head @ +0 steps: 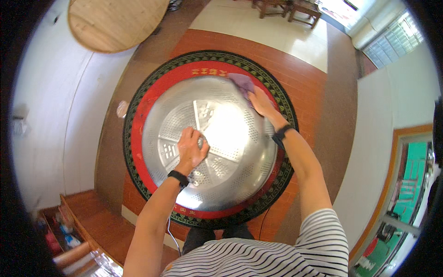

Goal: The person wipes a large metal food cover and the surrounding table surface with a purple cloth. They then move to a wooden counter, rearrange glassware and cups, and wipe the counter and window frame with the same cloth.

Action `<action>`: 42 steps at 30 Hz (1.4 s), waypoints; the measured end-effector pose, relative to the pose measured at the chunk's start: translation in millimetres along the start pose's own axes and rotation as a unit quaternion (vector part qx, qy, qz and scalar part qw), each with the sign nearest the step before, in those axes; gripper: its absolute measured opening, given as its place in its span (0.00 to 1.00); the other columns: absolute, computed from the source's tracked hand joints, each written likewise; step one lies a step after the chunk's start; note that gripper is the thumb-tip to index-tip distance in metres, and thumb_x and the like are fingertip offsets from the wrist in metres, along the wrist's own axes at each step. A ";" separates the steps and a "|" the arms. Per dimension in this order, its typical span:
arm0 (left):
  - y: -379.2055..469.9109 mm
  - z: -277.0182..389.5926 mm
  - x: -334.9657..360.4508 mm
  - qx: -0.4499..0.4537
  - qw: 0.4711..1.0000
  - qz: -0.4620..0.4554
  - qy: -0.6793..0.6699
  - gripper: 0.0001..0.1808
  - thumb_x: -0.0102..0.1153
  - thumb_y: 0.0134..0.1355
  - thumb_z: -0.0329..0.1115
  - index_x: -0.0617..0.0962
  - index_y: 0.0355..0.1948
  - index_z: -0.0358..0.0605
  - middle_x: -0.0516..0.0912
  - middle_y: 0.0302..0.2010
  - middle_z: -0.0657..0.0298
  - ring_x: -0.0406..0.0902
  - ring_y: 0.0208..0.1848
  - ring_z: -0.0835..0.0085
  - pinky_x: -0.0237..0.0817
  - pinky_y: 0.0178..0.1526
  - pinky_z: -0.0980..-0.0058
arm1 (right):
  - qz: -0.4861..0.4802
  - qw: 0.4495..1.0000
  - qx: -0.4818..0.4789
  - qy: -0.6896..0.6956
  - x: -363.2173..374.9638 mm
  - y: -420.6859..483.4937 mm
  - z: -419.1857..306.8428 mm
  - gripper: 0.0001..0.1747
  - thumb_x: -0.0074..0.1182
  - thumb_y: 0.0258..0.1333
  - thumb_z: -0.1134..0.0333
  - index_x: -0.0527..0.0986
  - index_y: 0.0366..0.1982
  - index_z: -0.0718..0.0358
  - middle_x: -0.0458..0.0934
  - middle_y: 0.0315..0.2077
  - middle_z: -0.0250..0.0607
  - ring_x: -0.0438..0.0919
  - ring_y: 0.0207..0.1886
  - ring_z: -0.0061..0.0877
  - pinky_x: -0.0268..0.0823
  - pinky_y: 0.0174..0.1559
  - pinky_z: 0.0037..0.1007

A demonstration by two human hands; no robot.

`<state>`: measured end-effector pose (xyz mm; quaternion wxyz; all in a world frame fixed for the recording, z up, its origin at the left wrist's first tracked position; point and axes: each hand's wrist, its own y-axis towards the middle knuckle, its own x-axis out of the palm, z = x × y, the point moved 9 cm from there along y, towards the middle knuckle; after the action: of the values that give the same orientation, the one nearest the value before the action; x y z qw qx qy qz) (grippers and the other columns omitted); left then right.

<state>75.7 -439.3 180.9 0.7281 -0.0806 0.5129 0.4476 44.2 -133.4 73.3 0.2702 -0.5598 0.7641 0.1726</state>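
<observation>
Before me sits a large round perforated metal lid, domed and shiny, with cut-out patterns and a strong glare on its right half. It rests within a round table with a red ring and a dark patterned rim. My left hand grips the small metal knob at the lid's middle, fingers curled around it. At the lid's far right edge, my right hand holds a purple cloth against the metal, part of it lying over the red ring. Both wrists wear black bands.
A wooden round board leans at the wall on the far left. Wooden stools stand at the back. An open drawer with assorted items is at lower left. A white cable hangs near my legs. A glazed opening lies right.
</observation>
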 end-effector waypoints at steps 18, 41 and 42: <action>-2.1 -7.0 -7.1 0.008 0.999 -0.005 -0.038 0.14 0.62 0.44 0.33 0.74 0.31 0.40 0.70 0.35 0.54 0.71 0.40 0.56 0.68 0.41 0.61 | -0.044 0.939 -0.201 -0.277 39.3 -179.2 -141.5 0.28 0.50 0.56 0.63 0.71 0.60 0.58 0.58 0.68 0.44 0.52 0.73 0.41 0.38 0.72 0.53; -1.7 -8.4 0.4 -0.010 1.000 -0.012 -0.027 0.11 0.60 0.48 0.34 0.74 0.30 0.41 0.71 0.34 0.55 0.72 0.40 0.55 0.67 0.41 0.60 | 0.004 0.966 -0.008 -0.259 23.6 6.9 -78.9 0.28 0.36 0.69 0.51 0.66 0.62 0.61 0.68 0.61 0.47 0.67 0.64 0.45 0.61 0.61 0.51; -2.3 -8.9 1.2 -0.011 0.999 -0.013 -0.028 0.10 0.60 0.49 0.34 0.74 0.30 0.41 0.71 0.34 0.55 0.72 0.40 0.55 0.67 0.41 0.60 | 0.022 0.971 0.020 -0.238 11.5 -8.3 -60.3 0.29 0.36 0.69 0.51 0.66 0.62 0.61 0.68 0.61 0.46 0.66 0.64 0.45 0.61 0.61 0.51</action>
<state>71.5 -445.1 175.0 0.7468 -0.0834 0.4864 0.4458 36.3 -178.9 114.6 0.4519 -0.4801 0.6932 0.2911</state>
